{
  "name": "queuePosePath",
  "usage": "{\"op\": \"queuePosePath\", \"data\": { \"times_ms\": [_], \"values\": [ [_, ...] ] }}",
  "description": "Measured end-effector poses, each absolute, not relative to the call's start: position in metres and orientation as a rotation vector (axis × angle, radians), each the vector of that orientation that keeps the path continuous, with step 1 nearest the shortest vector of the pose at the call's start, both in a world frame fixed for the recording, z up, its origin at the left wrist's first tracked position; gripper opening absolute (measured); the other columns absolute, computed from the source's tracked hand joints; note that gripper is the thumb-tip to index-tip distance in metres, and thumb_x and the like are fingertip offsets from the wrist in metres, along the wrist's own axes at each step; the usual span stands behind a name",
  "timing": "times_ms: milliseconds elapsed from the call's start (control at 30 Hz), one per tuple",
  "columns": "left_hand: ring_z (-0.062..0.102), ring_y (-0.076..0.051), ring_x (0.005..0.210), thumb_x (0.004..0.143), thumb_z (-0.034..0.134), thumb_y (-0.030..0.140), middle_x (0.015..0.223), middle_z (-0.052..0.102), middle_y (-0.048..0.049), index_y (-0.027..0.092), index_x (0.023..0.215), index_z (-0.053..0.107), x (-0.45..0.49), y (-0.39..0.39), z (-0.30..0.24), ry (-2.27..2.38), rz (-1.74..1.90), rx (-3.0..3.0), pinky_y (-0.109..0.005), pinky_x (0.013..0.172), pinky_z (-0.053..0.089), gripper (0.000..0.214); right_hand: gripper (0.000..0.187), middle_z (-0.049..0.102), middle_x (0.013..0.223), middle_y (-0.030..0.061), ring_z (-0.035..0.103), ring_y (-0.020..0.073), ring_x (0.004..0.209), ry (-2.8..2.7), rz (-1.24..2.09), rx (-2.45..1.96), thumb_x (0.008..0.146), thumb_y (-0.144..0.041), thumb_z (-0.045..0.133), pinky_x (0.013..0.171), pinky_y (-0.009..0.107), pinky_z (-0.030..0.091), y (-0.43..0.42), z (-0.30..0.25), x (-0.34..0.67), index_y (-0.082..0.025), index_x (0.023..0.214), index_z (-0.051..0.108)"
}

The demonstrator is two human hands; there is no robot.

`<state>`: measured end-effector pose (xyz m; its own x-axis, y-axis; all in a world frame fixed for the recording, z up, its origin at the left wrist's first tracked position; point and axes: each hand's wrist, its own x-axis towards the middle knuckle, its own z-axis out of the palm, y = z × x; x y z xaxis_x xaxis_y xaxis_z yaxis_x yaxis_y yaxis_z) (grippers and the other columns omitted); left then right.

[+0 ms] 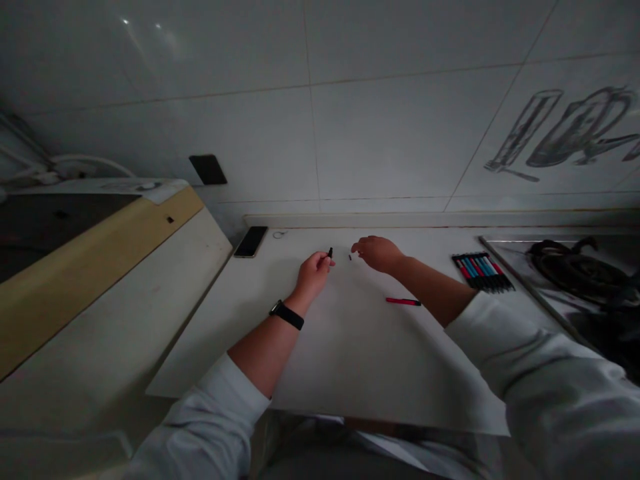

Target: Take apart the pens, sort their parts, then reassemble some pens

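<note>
My left hand (313, 268), with a dark watch on its wrist, is closed on a small black pen part (331, 253) that stands up from the fingertips. My right hand (376, 253) hovers over the white tabletop with its fingers bent and slightly apart, and I see nothing held in them. Just left of those fingertips lies a tiny dark piece (350, 257), too small to name. A red pen barrel with a black end (403, 302) rests on the table below my right forearm.
A row of red, blue and black pens (481, 272) lies at the right, beside a gas stove (575, 267). A phone (251, 241) and a small ring-like item (279, 235) lie at the back left. A tiled wall (380, 147) rises behind; a pale cabinet (150, 280) stands left.
</note>
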<state>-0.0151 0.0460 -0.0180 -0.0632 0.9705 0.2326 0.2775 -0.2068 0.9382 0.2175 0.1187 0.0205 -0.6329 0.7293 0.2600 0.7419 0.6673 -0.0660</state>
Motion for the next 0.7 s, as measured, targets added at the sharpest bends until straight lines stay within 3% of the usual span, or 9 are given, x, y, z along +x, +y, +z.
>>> {"op": "queuePosePath", "data": {
  "times_ms": [100,267,400,533,700],
  "values": [
    [0.064,-0.016,0.074,0.094,0.056,0.029,0.09,0.075,-0.0068,0.018,0.099,0.067,-0.015,0.046,-0.017,1.373,1.316,1.527,-0.029,0.072,0.049,0.017,0.031,0.074,0.105,0.0081,0.067,0.0219,0.092,-2.733,-0.112,-1.102,0.089,-0.009,0.065,0.074,0.031,0.046,0.133,0.016,0.206,-0.029,0.11,0.077],
    [0.065,-0.016,0.074,0.096,0.055,0.03,0.092,0.075,-0.0065,0.018,0.101,0.067,-0.015,0.048,-0.02,1.387,1.321,1.519,-0.029,0.072,0.05,0.018,0.02,0.074,0.102,0.0114,0.068,0.0231,0.094,-2.943,-0.217,-1.06,0.095,-0.017,0.058,0.078,0.032,0.044,0.134,0.025,0.188,-0.022,0.101,0.076],
    [0.066,-0.016,0.074,0.097,0.054,0.031,0.092,0.076,-0.006,0.019,0.101,0.067,-0.017,0.05,-0.024,1.405,1.299,1.545,-0.028,0.071,0.051,0.019,0.025,0.072,0.11,0.0143,0.068,0.0249,0.099,-3.031,-0.298,-1.13,0.098,-0.024,0.05,0.078,0.032,0.044,0.126,0.033,0.18,-0.017,0.109,0.072],
    [0.068,-0.016,0.08,0.096,0.057,0.031,0.094,0.076,-0.0056,0.019,0.102,0.069,-0.016,0.048,-0.023,1.421,1.288,1.604,-0.028,0.075,0.053,0.018,0.024,0.072,0.111,0.0135,0.068,0.0244,0.098,-2.949,-0.188,-1.269,0.093,-0.024,0.054,0.076,0.03,0.044,0.112,0.041,0.185,-0.017,0.109,0.07],
    [0.069,-0.016,0.085,0.091,0.067,0.026,0.098,0.077,-0.0043,0.021,0.102,0.072,-0.01,0.039,-0.016,1.361,1.263,1.759,-0.029,0.081,0.054,0.013,0.018,0.074,0.098,0.0076,0.067,0.0191,0.085,-2.614,0.037,-1.385,0.088,-0.022,0.059,0.075,0.027,0.043,0.076,0.052,0.207,-0.018,0.103,0.069]
  ]
}}
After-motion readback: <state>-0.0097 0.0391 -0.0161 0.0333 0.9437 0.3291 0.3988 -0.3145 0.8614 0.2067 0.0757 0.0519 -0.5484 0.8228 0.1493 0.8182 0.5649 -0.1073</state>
